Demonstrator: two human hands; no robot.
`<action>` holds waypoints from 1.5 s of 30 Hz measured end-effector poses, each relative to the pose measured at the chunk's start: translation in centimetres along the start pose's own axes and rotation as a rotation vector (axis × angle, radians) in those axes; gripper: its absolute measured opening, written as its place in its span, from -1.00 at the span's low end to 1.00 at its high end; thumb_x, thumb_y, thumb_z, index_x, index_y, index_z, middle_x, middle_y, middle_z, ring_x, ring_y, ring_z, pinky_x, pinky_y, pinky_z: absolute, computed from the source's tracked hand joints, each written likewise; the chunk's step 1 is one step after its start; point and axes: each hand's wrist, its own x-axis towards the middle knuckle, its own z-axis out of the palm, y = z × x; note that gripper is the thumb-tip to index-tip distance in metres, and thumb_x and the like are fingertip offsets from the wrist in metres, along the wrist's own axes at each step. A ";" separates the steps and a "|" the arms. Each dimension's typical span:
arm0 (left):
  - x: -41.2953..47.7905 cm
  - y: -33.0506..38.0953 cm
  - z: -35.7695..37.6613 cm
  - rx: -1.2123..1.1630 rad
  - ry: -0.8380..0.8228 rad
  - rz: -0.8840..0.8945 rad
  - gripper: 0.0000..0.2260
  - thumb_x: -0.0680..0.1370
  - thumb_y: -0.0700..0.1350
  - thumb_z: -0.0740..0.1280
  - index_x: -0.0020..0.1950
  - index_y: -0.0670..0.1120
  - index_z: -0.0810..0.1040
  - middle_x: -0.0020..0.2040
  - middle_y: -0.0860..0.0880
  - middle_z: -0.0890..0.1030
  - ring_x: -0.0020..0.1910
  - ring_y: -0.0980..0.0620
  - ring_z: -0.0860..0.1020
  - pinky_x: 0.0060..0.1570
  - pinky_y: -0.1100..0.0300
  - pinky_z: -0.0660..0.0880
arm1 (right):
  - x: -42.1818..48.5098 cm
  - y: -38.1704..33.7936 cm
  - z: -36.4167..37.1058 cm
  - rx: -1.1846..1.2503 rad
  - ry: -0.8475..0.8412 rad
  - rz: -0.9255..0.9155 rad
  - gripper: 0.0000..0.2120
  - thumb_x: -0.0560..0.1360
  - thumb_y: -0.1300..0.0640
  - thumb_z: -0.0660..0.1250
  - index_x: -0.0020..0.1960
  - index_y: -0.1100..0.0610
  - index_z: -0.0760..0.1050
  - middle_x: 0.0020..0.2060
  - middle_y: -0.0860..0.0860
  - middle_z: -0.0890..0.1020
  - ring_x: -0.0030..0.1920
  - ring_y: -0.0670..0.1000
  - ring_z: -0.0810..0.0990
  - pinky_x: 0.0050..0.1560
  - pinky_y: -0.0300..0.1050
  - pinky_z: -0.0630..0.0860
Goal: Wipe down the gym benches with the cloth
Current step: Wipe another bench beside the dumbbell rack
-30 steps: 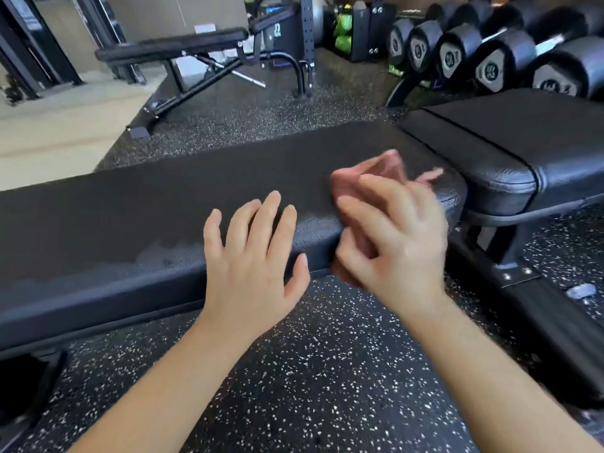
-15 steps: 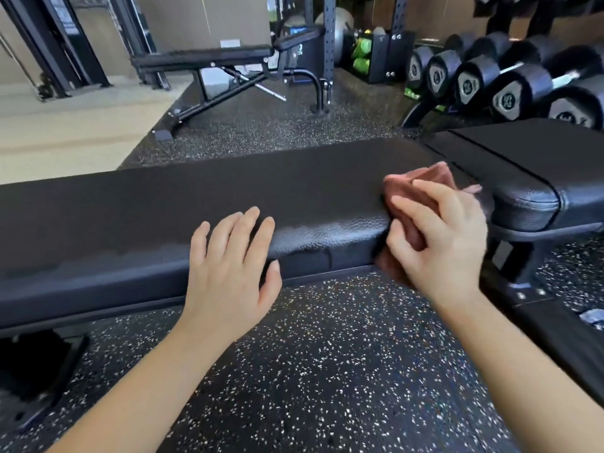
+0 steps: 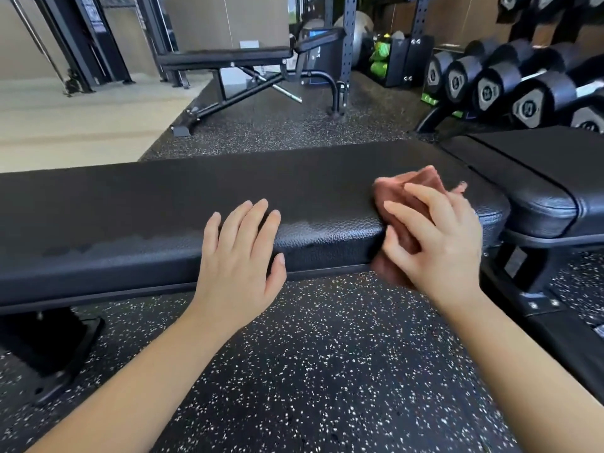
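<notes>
Over the last second the right hand (image 3: 438, 237) has carried the reddish cloth (image 3: 408, 197) along the near edge of the desk (image 3: 163, 204), from about the middle of the pad out towards its rounded right end beside the second bench (image 3: 539, 178). The left hand (image 3: 242, 253) has ended up well apart from it, flat on the pad's front edge, where a second ago the two hands lay just beside each other. More of the far bench (image 3: 225, 57) and the dumbbell rack (image 3: 490, 86) has also come into view.
</notes>
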 end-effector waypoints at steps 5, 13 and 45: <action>-0.5 -0.8 -0.4 -0.003 -0.014 -0.007 -0.60 0.52 -0.04 0.13 0.28 -0.23 0.43 0.30 -0.22 0.49 0.30 -0.19 0.38 0.28 -0.16 0.19 | 0.5 -4.0 1.6 0.037 0.131 0.057 -0.86 0.39 0.13 0.36 -0.12 0.14 0.66 -0.04 0.10 0.65 -0.15 0.22 0.55 -0.12 0.10 0.48; -1.8 -2.7 -0.8 0.022 -0.017 0.009 -0.59 0.52 -0.04 0.13 0.31 -0.19 0.37 0.32 -0.22 0.47 0.32 -0.19 0.37 0.28 -0.16 0.19 | 1.7 -10.0 3.8 0.129 0.123 -0.010 -0.88 0.37 0.12 0.36 -0.17 0.10 0.66 -0.10 0.05 0.67 -0.19 0.21 0.58 -0.21 0.03 0.47; -3.7 -4.9 -1.3 0.109 -0.108 -0.127 -0.50 0.51 -0.03 0.13 0.42 -0.17 0.22 0.44 -0.24 0.32 0.42 -0.15 0.23 0.33 -0.16 0.10 | 2.0 -15.0 5.2 0.141 0.048 0.086 -0.85 0.39 0.09 0.33 -0.10 0.06 0.65 -0.04 0.04 0.66 -0.08 0.21 0.58 -0.12 0.03 0.42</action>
